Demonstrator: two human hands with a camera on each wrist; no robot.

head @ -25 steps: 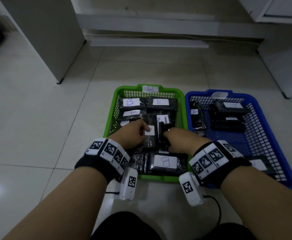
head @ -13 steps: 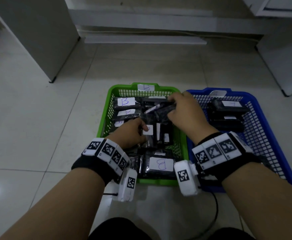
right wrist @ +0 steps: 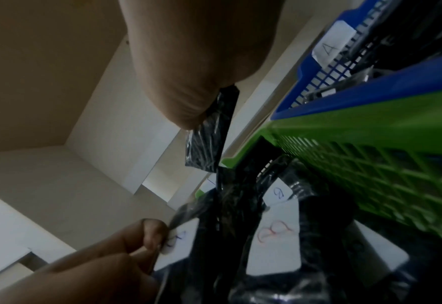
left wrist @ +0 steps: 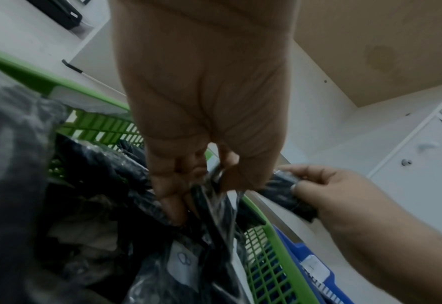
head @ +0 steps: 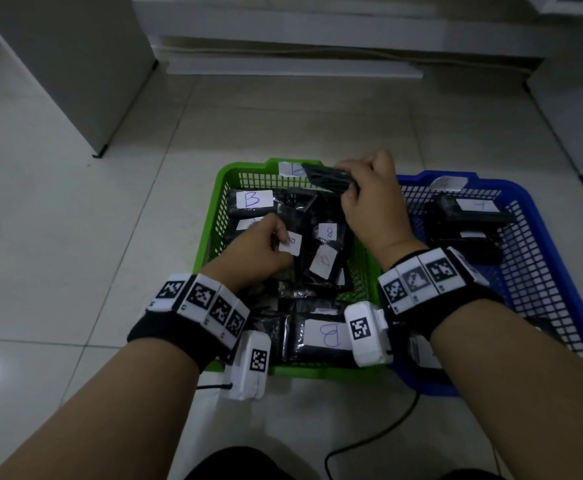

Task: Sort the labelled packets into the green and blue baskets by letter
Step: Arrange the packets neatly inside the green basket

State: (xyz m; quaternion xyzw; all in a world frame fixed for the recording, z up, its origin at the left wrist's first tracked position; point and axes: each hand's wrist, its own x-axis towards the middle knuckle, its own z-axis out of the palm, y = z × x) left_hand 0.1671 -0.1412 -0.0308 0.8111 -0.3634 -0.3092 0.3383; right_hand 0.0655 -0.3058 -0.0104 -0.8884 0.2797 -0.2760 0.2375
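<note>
A green basket (head: 219, 188) on the floor is full of black packets with white letter labels, several reading B. To its right stands a blue basket (head: 539, 244) holding a few black packets (head: 470, 216). My right hand (head: 369, 199) holds one black packet (head: 328, 178) raised over the green basket's far rim; in the right wrist view that packet (right wrist: 209, 133) hangs from the fingers. My left hand (head: 258, 251) is low inside the green basket and pinches the edge of a labelled packet (head: 291, 242), seen in the left wrist view as crinkled plastic (left wrist: 209, 197).
Both baskets carry a paper tag on the far rim, the green one (head: 291, 169) and the blue one (head: 447, 183). A grey cabinet (head: 58, 64) stands at the back left and white furniture (head: 574, 109) at the right. A black cable (head: 369, 441) lies on the tiled floor near me.
My right hand lifted a black packet out of the middle of the green basket and carried it up toward the far rim. The left hand stayed on its packet.
</note>
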